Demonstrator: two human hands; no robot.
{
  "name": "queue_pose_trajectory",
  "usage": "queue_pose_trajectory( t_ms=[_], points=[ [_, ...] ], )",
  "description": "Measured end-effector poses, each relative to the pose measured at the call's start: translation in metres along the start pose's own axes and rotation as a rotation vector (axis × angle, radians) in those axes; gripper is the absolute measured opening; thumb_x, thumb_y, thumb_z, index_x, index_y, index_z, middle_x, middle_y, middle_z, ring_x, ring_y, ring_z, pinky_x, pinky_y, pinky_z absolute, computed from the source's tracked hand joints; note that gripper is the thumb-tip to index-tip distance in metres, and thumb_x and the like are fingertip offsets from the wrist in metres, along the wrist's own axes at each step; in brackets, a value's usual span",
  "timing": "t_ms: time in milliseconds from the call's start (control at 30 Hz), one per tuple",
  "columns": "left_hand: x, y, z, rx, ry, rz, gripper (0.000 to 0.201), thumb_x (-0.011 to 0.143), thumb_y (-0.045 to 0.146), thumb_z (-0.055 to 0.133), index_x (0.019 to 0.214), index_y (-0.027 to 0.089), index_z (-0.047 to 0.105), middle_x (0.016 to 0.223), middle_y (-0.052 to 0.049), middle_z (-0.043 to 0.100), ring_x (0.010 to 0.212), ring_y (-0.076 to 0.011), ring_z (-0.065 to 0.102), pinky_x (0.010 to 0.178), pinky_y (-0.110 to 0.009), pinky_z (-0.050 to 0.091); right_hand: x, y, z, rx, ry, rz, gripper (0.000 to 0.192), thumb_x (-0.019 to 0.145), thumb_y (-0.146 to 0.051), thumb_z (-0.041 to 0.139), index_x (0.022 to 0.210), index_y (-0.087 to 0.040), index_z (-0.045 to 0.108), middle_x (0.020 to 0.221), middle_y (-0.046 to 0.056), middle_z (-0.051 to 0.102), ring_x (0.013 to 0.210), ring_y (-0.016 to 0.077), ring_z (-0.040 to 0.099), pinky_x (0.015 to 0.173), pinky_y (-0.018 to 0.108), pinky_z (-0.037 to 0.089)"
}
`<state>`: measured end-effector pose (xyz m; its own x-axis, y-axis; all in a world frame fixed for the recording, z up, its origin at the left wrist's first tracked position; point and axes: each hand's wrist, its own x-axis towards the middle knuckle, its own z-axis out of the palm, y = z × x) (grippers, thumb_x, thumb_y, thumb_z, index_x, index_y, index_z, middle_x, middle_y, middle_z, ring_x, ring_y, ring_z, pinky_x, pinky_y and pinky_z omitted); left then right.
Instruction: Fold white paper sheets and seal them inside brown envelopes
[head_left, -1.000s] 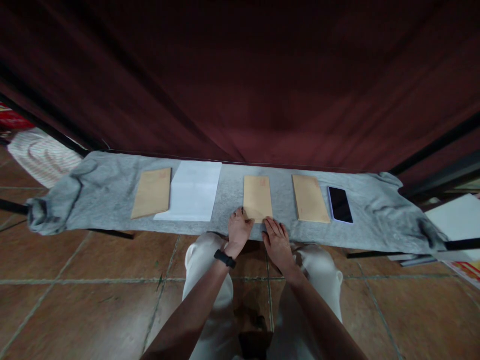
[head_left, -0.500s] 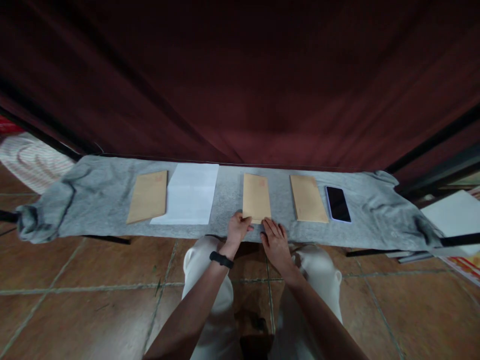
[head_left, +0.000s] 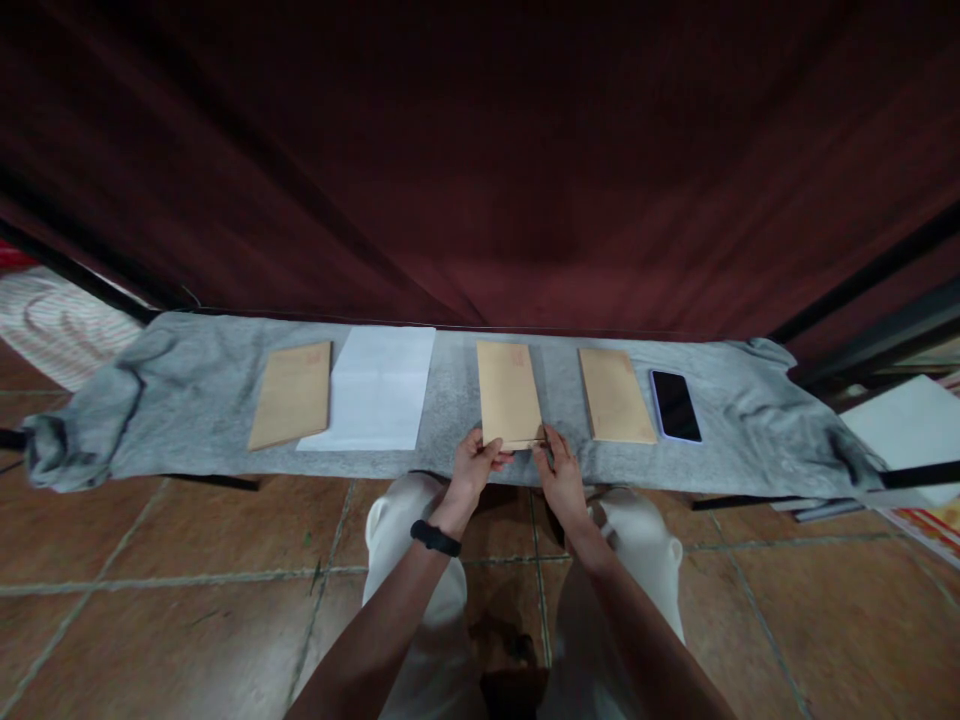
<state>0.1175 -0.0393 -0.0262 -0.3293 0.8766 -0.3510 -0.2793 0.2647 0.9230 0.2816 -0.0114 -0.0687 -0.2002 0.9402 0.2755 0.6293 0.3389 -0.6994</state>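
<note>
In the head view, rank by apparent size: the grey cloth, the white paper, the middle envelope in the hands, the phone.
1. Grey cloth, by far the largest.
2. White paper.
3. Middle envelope, held by the left hand and right hand.
4. Phone, smallest.

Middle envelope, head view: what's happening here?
A seated person grips the near end of the middle brown envelope with both hands, left hand and right hand, on a grey cloth. Two more envelopes, a white sheet and a phone lie alongside it.
</note>
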Motion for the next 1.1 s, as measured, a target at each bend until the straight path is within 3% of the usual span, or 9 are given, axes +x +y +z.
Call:
queue_pose_trajectory(
  t_ms=[133, 267, 367, 467, 833, 967, 1100],
  points=[
    [-0.007, 0.001, -0.002, -0.032, -0.030, 0.014, 0.051, 0.066, 0.054, 0.081, 0.093, 0.016, 0.061, 0.076, -0.005, 0.075, 0.060, -0.0156, 0.069, 0.054, -0.023, 0.049, 0.006, 0.001, 0.001, 0.313, -0.015, 0.144, 0.055, 0.097, -0.045, 0.048, 0.145, -0.018, 0.050, 0.121, 0.015, 0.071, 0.104, 0.0275, 0.068, 0.092, 0.045, 0.054],
    [-0.011, 0.004, -0.002, -0.043, -0.054, 0.028, 0.050, 0.066, 0.052, 0.082, 0.094, 0.016, 0.062, 0.078, -0.004, 0.075, 0.062, -0.0147, 0.069, 0.056, -0.023, 0.050, 0.012, -0.002, -0.004, 0.632, -0.013, 0.274, 0.049, 0.085, -0.052, 0.063, 0.120, -0.019, 0.064, 0.107, 0.010, 0.073, 0.093, 0.0249, 0.069, 0.084, 0.041, 0.057],
    [-0.012, 0.006, 0.000, -0.037, -0.068, 0.035, 0.048, 0.065, 0.049, 0.084, 0.094, 0.016, 0.064, 0.078, -0.003, 0.075, 0.062, -0.0141, 0.067, 0.056, -0.023, 0.049, 0.014, -0.007, -0.010, 0.792, -0.027, 0.377, 0.040, 0.076, -0.054, 0.073, 0.098, -0.022, 0.067, 0.082, 0.002, 0.071, 0.070, 0.0196, 0.064, 0.066, 0.034, 0.056],
    [-0.012, 0.008, -0.001, -0.028, -0.085, 0.026, 0.045, 0.063, 0.046, 0.086, 0.090, 0.015, 0.066, 0.070, -0.001, 0.072, 0.057, -0.0126, 0.063, 0.054, -0.023, 0.046, 0.013, -0.014, -0.015, 0.874, -0.084, 0.431, 0.038, 0.070, -0.054, 0.078, 0.088, -0.022, 0.067, 0.066, -0.003, 0.064, 0.058, 0.0160, 0.058, 0.056, 0.030, 0.052],
    [-0.006, -0.003, -0.010, -0.088, -0.151, -0.090, 0.038, 0.061, 0.038, 0.088, 0.084, 0.014, 0.070, 0.069, -0.001, 0.070, 0.052, -0.0079, 0.057, 0.051, -0.020, 0.044, 0.015, -0.023, -0.017, 0.910, -0.171, 0.404, 0.034, 0.068, -0.052, 0.080, 0.082, -0.024, 0.066, 0.067, -0.004, 0.064, 0.059, 0.0155, 0.058, 0.057, 0.030, 0.054],
    [-0.003, -0.008, -0.010, -0.096, -0.145, -0.110, 0.038, 0.060, 0.036, 0.089, 0.085, 0.013, 0.072, 0.069, -0.002, 0.071, 0.052, -0.0085, 0.058, 0.051, -0.021, 0.045, 0.013, -0.022, -0.016, 0.930, -0.208, 0.420, 0.038, 0.069, -0.054, 0.080, 0.087, -0.024, 0.067, 0.078, -0.001, 0.070, 0.062, 0.0177, 0.063, 0.058, 0.032, 0.056],
    [-0.003, -0.008, -0.010, -0.092, -0.116, -0.097, 0.037, 0.059, 0.036, 0.089, 0.083, 0.013, 0.072, 0.069, -0.003, 0.072, 0.053, -0.0086, 0.058, 0.052, -0.021, 0.045, 0.012, -0.019, -0.013, 0.939, -0.217, 0.470, 0.040, 0.067, -0.054, 0.081, 0.090, -0.024, 0.069, 0.077, -0.001, 0.072, 0.062, 0.0183, 0.065, 0.058, 0.033, 0.058]
  ],
)
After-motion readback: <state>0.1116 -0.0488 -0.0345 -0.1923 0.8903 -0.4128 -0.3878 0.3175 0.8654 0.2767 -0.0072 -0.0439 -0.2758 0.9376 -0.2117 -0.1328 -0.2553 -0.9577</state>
